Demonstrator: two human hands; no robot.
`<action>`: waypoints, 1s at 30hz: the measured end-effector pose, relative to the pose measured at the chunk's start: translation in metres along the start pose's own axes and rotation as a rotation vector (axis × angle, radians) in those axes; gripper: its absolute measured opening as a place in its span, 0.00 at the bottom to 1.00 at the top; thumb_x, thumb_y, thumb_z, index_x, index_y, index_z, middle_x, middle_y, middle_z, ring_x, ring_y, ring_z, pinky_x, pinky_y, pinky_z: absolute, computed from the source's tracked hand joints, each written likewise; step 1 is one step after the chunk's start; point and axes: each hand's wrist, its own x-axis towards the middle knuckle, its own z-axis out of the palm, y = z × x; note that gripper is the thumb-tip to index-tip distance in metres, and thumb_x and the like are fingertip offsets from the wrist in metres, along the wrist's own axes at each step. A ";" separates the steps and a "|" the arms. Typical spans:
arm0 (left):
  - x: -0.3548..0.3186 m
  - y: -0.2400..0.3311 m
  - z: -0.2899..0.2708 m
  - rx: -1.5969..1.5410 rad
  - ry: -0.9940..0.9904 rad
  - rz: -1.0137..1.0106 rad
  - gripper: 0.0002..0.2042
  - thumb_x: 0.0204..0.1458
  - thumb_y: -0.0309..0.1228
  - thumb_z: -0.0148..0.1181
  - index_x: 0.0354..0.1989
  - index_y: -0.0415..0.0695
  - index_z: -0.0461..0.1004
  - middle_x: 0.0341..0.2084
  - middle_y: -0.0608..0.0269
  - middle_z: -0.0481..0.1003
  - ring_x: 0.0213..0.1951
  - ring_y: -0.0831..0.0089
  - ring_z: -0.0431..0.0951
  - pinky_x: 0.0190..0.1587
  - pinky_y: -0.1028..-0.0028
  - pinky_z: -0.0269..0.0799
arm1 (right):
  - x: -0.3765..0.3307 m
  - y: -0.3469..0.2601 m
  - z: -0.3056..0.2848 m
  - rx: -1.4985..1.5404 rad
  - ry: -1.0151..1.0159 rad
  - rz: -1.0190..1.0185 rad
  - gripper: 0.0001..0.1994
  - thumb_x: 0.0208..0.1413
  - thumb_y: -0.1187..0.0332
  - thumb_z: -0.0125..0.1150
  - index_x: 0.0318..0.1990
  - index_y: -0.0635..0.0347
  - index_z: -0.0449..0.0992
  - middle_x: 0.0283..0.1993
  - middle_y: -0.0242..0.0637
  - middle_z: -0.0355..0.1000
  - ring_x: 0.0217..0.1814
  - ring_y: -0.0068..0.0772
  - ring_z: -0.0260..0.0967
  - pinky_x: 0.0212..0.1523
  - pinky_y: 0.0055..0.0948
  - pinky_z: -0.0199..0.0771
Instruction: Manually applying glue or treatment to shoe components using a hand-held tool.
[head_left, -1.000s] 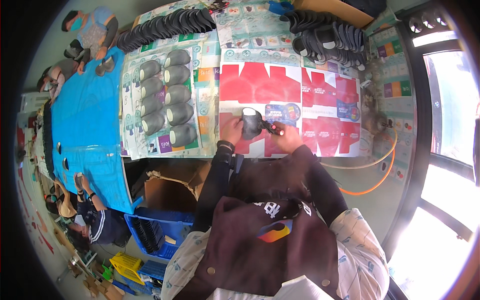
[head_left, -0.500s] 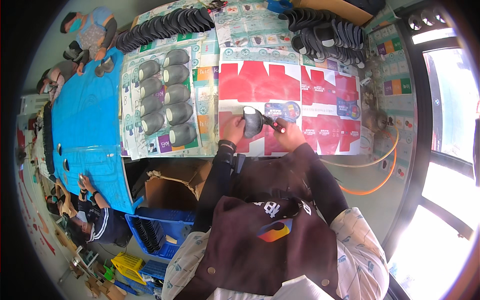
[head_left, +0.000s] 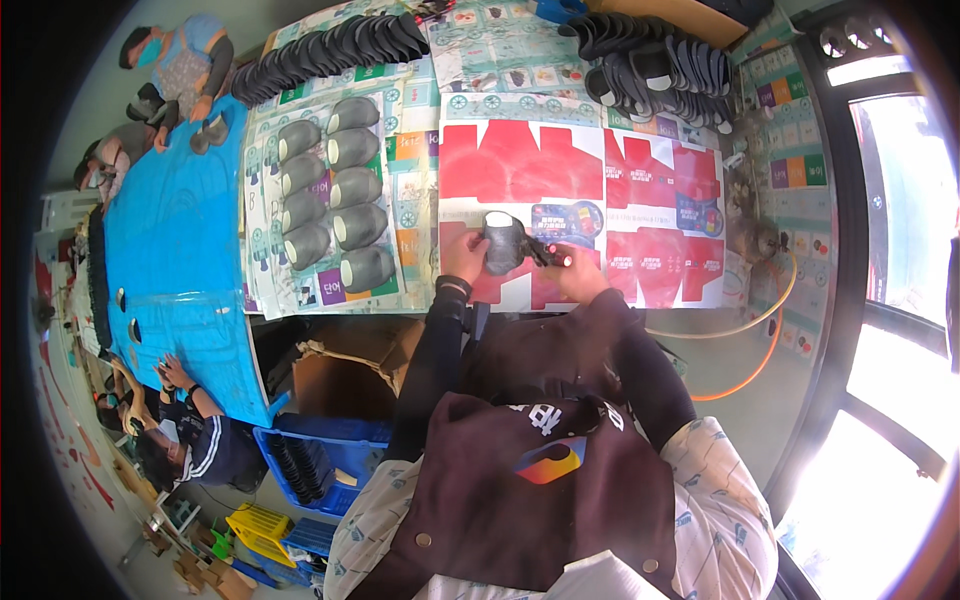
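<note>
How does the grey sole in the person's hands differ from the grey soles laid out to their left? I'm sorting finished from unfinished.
The held sole is gripped in the left hand, lifted and alone; the laid-out soles rest untouched in two rows on printed sheets. Both are dark grey and similar in shape.

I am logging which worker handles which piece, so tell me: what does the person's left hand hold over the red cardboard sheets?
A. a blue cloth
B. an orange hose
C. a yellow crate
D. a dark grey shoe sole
D: the left hand grips a dark grey shoe sole above the red cardboard sheets, while the right hand holds a small dark tool against it.
</note>
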 end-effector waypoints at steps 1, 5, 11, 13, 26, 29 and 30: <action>0.002 -0.001 -0.003 0.026 -0.011 -0.040 0.15 0.58 0.35 0.65 0.47 0.35 0.77 0.34 0.57 0.82 0.31 0.72 0.82 0.34 0.71 0.78 | 0.003 -0.001 -0.002 0.007 0.032 -0.010 0.14 0.49 0.66 0.61 0.43 0.61 0.78 0.29 0.54 0.77 0.32 0.54 0.77 0.36 0.44 0.77; 0.005 0.000 -0.011 0.153 -0.002 -0.086 0.15 0.59 0.35 0.65 0.49 0.37 0.78 0.37 0.57 0.82 0.34 0.71 0.83 0.35 0.70 0.79 | 0.024 0.010 -0.001 -0.093 0.029 -0.094 0.16 0.52 0.61 0.61 0.46 0.59 0.79 0.32 0.50 0.79 0.36 0.46 0.80 0.40 0.43 0.77; 0.006 -0.018 -0.027 0.157 -0.030 -0.049 0.16 0.61 0.38 0.62 0.50 0.38 0.78 0.38 0.61 0.82 0.35 0.73 0.82 0.36 0.74 0.77 | 0.063 0.033 0.021 -0.387 0.194 -0.271 0.20 0.53 0.60 0.58 0.52 0.56 0.79 0.39 0.56 0.78 0.47 0.56 0.77 0.47 0.45 0.76; 0.003 -0.029 -0.040 0.154 -0.032 -0.087 0.16 0.62 0.39 0.61 0.50 0.39 0.78 0.38 0.62 0.82 0.36 0.75 0.82 0.36 0.75 0.76 | 0.061 0.031 0.016 -0.246 0.146 -0.225 0.13 0.52 0.62 0.60 0.42 0.58 0.76 0.33 0.50 0.75 0.37 0.47 0.73 0.39 0.42 0.72; -0.023 0.001 -0.079 -0.214 -0.033 -0.341 0.15 0.67 0.37 0.55 0.56 0.41 0.73 0.42 0.64 0.80 0.39 0.74 0.81 0.40 0.75 0.77 | 0.045 0.000 -0.015 0.069 0.008 -0.012 0.15 0.50 0.64 0.61 0.44 0.59 0.79 0.34 0.51 0.78 0.35 0.49 0.75 0.40 0.40 0.73; -0.022 0.002 -0.077 -0.177 -0.025 -0.300 0.15 0.67 0.37 0.55 0.55 0.41 0.73 0.43 0.64 0.79 0.39 0.74 0.81 0.40 0.75 0.77 | 0.040 0.001 -0.018 0.006 -0.091 -0.106 0.15 0.50 0.64 0.62 0.44 0.60 0.80 0.33 0.49 0.78 0.35 0.46 0.76 0.40 0.39 0.74; -0.020 0.002 -0.077 -0.166 -0.031 -0.298 0.15 0.67 0.37 0.55 0.55 0.41 0.73 0.42 0.64 0.79 0.39 0.74 0.81 0.40 0.74 0.77 | 0.039 0.000 -0.019 0.036 -0.133 -0.108 0.15 0.50 0.64 0.62 0.44 0.60 0.80 0.33 0.48 0.78 0.35 0.44 0.75 0.40 0.38 0.73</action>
